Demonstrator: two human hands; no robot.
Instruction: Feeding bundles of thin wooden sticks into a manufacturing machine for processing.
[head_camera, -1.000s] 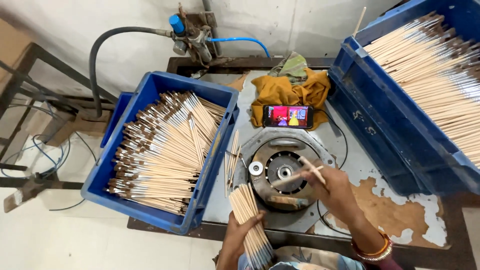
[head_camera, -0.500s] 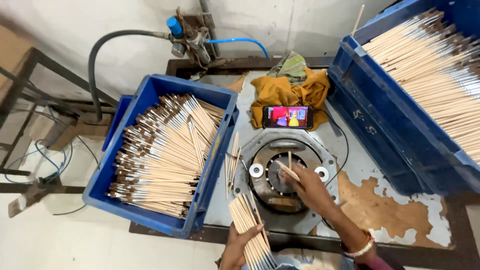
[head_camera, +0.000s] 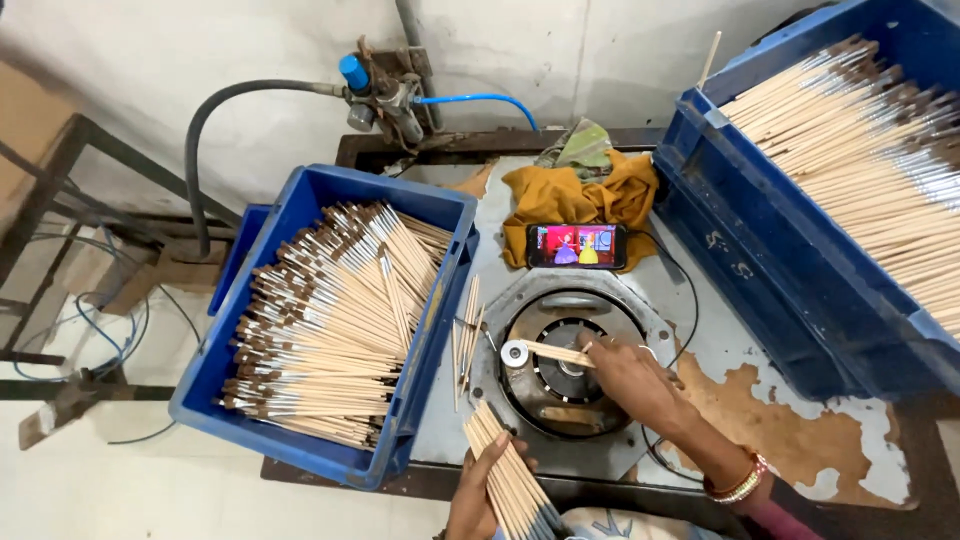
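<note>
Left hand: we see our left hand (head_camera: 478, 492) at the near edge of the round machine (head_camera: 570, 365), fingers wrapped around a bundle of wooden sticks (head_camera: 508, 475).
Right hand: our right hand (head_camera: 630, 378) lies over the machine's right half, fingertips pinched on one wooden stick (head_camera: 555, 353) that lies flat across the machine's centre, pointing left.
Loose sticks: a few loose sticks (head_camera: 466, 330) rest just left of the machine.
Left crate: a blue crate (head_camera: 440, 205) of brushes stands left of the machine.
Phone: a phone (head_camera: 576, 245) lies just beyond the machine, against a mustard cloth (head_camera: 570, 195).
Right crate: a second blue crate (head_camera: 760, 270) of sticks stands right of the machine.
</note>
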